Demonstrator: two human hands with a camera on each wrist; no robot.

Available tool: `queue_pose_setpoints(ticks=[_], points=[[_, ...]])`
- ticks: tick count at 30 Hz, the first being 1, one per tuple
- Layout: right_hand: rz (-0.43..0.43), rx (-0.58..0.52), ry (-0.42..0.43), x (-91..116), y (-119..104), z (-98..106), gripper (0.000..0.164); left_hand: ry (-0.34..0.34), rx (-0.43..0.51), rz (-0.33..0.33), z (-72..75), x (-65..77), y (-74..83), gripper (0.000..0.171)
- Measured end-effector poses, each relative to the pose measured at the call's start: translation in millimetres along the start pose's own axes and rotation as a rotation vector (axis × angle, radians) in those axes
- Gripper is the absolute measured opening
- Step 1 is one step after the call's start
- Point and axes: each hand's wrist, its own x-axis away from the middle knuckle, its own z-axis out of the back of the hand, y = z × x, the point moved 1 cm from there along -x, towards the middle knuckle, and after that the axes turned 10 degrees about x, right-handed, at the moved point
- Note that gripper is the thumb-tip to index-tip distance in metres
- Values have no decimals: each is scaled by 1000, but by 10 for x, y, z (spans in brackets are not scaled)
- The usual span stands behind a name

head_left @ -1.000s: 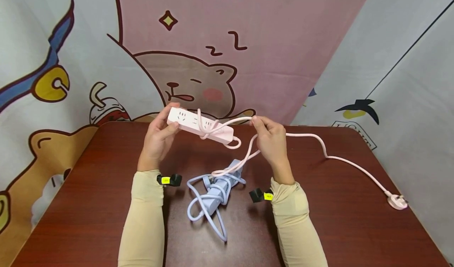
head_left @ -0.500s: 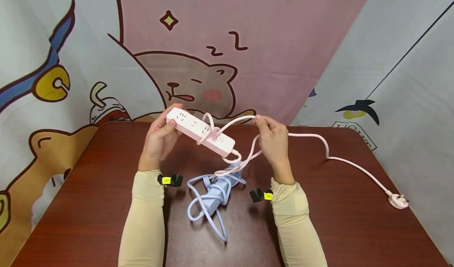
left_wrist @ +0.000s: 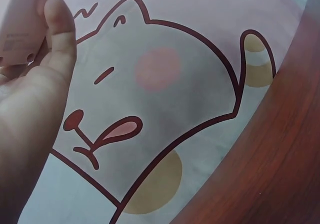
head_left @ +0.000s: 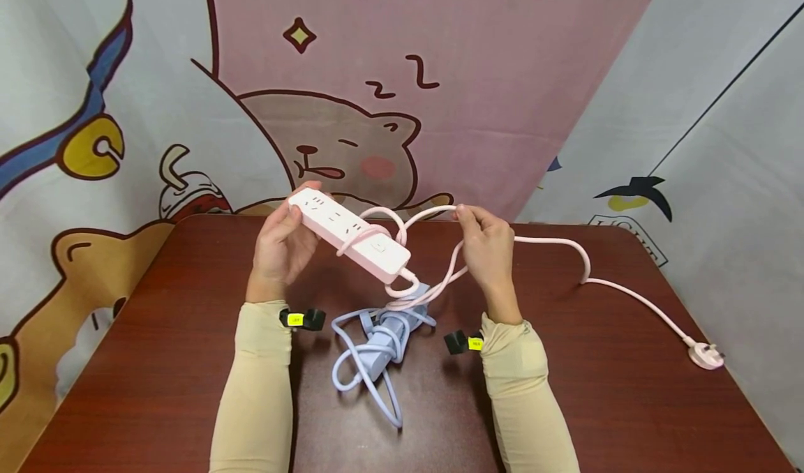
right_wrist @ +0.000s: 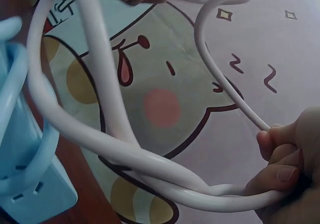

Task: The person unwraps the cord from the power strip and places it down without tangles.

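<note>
A pale pink power strip (head_left: pixel 342 229) is held up at its far left end by my left hand (head_left: pixel 279 250), thumb on its near edge. Its pink cord (head_left: pixel 433 209) loops once around the strip near the switch end. My right hand (head_left: pixel 486 250) pinches that cord between thumb and fingertips, and more strands pass through its curled fingers, as the right wrist view shows. Below the strip lies a light blue power strip (head_left: pixel 380 351) wrapped in its own blue cord (head_left: pixel 352 351). In the left wrist view, the pink strip's end (left_wrist: pixel 22 29) sits in my left hand.
From my right hand the pink cord runs right to a round plug (head_left: pixel 706 355) near the right edge of the brown table (head_left: pixel 597 389). A cartoon-printed curtain (head_left: pixel 490 75) hangs behind the table. A black wrist camera (head_left: pixel 308 319) is strapped to each sleeve.
The pink strip's right end has swung down and its top faces me more. The cord loop on it has shifted toward the switch end and loosened. My right hand has moved slightly right.
</note>
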Motion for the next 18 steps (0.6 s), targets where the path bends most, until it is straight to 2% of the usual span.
queue_pose_setpoints(ticks=[5, 12, 18], points=[[17, 63, -31, 0, 24, -3, 23, 15, 28, -22, -18, -10, -16, 42], [90, 116, -78, 7, 41, -9, 21, 37, 83, -82, -27, -22, -31, 48], [118, 128, -124, 9, 70, -7, 19, 98, 59, -137, -12, -41, -28, 55]])
